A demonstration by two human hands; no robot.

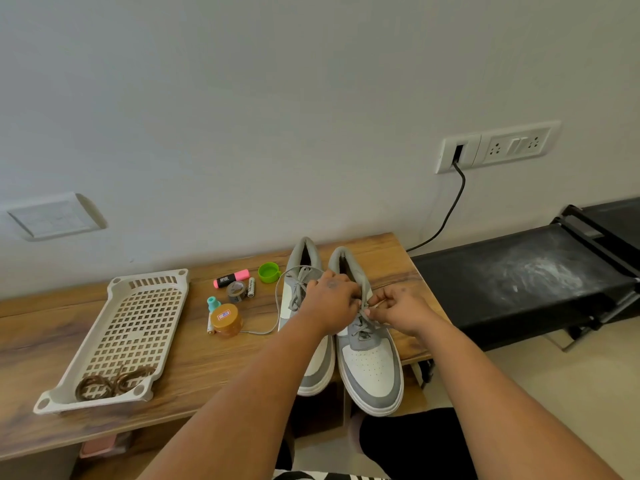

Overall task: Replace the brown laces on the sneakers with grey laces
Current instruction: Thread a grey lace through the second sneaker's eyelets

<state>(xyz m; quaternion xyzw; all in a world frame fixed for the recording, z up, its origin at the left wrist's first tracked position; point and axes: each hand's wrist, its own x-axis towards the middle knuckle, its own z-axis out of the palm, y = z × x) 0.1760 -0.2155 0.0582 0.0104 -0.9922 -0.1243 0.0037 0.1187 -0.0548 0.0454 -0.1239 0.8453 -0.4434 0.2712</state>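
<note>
Both pinching grey lace (364, 315) over right sneaker (370, 355): left hand (330, 299) and right hand (398, 308), fingertips nearly touching. Left sneaker (301, 299) partly under left hand. Brown laces (110, 382) in tray (131, 327), far left of hands. Jar (227, 320) label unreadable; highlighter (230, 278) print illegible.

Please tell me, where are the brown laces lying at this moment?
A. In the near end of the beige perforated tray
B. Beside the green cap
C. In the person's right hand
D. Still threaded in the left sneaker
A: the brown laces lie bundled in the near end of the beige perforated tray, left of the sneakers, away from both hands.
</note>
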